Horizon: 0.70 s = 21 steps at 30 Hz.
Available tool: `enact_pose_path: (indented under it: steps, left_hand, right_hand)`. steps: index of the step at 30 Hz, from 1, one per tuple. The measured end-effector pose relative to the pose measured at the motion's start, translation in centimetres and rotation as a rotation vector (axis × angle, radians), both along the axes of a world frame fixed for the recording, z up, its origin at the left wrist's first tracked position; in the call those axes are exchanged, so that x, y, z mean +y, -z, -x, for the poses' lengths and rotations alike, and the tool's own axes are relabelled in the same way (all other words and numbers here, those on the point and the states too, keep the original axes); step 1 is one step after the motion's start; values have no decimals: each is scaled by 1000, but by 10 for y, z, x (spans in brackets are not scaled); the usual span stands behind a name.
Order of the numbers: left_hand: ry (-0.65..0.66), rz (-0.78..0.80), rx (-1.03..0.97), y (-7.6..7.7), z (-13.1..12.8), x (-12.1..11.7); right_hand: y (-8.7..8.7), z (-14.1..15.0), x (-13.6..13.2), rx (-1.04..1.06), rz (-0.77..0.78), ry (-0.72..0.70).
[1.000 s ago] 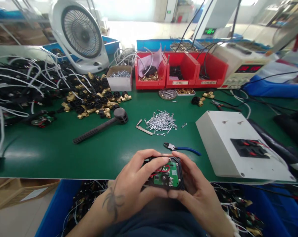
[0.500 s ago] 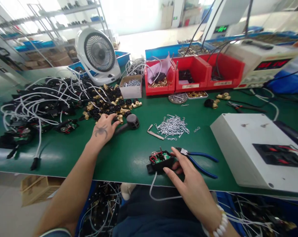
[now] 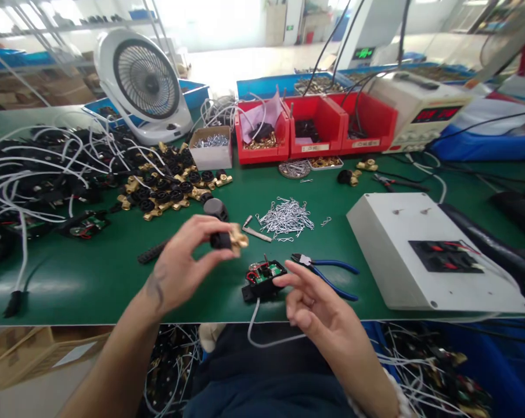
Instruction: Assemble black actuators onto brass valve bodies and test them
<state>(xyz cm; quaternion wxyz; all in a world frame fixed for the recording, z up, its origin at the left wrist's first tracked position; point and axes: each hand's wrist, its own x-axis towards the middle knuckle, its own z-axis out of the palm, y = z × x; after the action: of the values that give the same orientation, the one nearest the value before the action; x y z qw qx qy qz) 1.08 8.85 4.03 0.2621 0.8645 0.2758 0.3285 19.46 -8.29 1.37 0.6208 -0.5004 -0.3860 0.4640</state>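
Observation:
Between thumb and fingers, my left hand [image 3: 182,264] holds a brass valve fitting [image 3: 228,238] with a black collar, raised above the table. My right hand [image 3: 317,305] has its fingers apart, the index fingertip at the right edge of a black housing [image 3: 263,281]. That housing lies open, showing a green circuit board and red wires, and a grey cable [image 3: 251,325] runs from it over the table edge. Blue-handled pliers [image 3: 327,270] lie beyond my right hand. A black-handled tool with a round head [image 3: 214,209] is partly covered by my left hand.
Silver clip pins [image 3: 286,217] are heaped mid-table beside a small metal piece [image 3: 257,233]. More brass fittings [image 3: 162,194] and cabled housings [image 3: 40,168] pile up at left. Behind stand a fan [image 3: 144,87], a pin box [image 3: 211,157] and red bins [image 3: 262,151]; a grey box [image 3: 388,255] stands right.
My left hand has come from the fittings pile toward the housing, now with a brass fitting in its grasp. My right hand's thumb has come off the housing. The view has shifted right.

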Motion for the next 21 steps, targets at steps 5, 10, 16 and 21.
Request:
enact_pose_path:
  steps: [5, 10, 16, 21]
  left_hand:
    - [285, 11, -72, -4, -26, -64]
    - [35, -64, 5, 2, -29, -64]
    - [-121, -200, 575, 21, -46, -74]
    - [-113, 43, 571, 36, -57, -73]
  right_hand:
    - [2, -1, -3, 312, 73, -160]
    - [2, -2, -8, 405, 36, -76]
    - [-2, -3, -10, 346, -28, -44]
    - [-5, -3, -12, 330, -12, -36]
